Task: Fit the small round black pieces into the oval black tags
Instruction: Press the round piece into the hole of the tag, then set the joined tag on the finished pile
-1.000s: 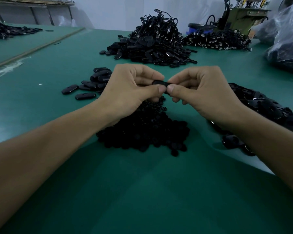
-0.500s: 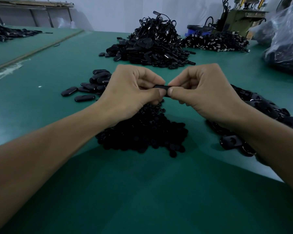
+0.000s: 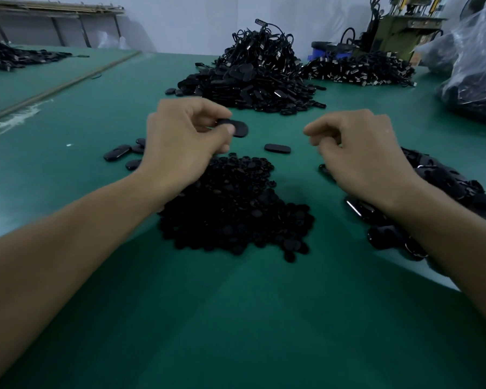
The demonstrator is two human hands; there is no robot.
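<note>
Green bench [image 3: 236, 318] fills my view, and everything on it is black. The biggest mound, the corded heap [image 3: 253, 77], sits far back at twelve o'clock. Dead centre is the pile of small round pieces [image 3: 236, 209]. At three o'clock, under my right forearm, is the stock of oval tags [image 3: 455, 189], with a few more tags [image 3: 118, 153] at ten o'clock.

Hands now: left hand [image 3: 180, 144] pinches one oval tag [image 3: 237, 128] by its nine o'clock end, between thumb and fingertips, lifted above the far edge of the round pile. Right hand [image 3: 359, 153] hovers apart at one o'clock, fingers curled. Whether a round piece sits in that pinch, I can't tell.

The held tag lies nearly flat, long axis nine-to-three, free rounded end aimed at three, toward the right hand. One loose tag [image 3: 277, 148] rests flat between the hands on the same axis.

My read: light, stiff, smooth plastic, likely slippery. I'd grip the narrow edges at one end and keep the broad face open for the insert.
</note>
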